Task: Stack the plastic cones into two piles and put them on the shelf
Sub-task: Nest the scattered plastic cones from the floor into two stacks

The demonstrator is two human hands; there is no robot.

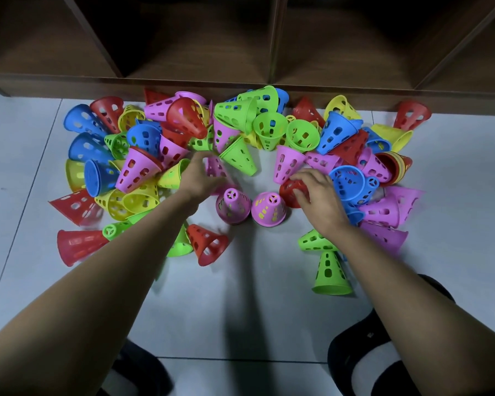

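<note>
Seen from the head, the left hand (pixel 200 177) curls its fingers round a blurred pink cone (pixel 215 166) and the right hand (pixel 316 195) clutches a red cone (pixel 289 192), seemingly to feed the left pile (pixel 233 205) and right pile (pixel 269 209) standing between them on the floor (pixel 255 281).

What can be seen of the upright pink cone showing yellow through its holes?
The pink cone looks plastic, with rows of slots and a spoked top. Yellow shows through the slots, likely a nested cone. It stands rim down on the floor, beside another upright pink cone; neither the left hand nor the right hand touches it.
</note>
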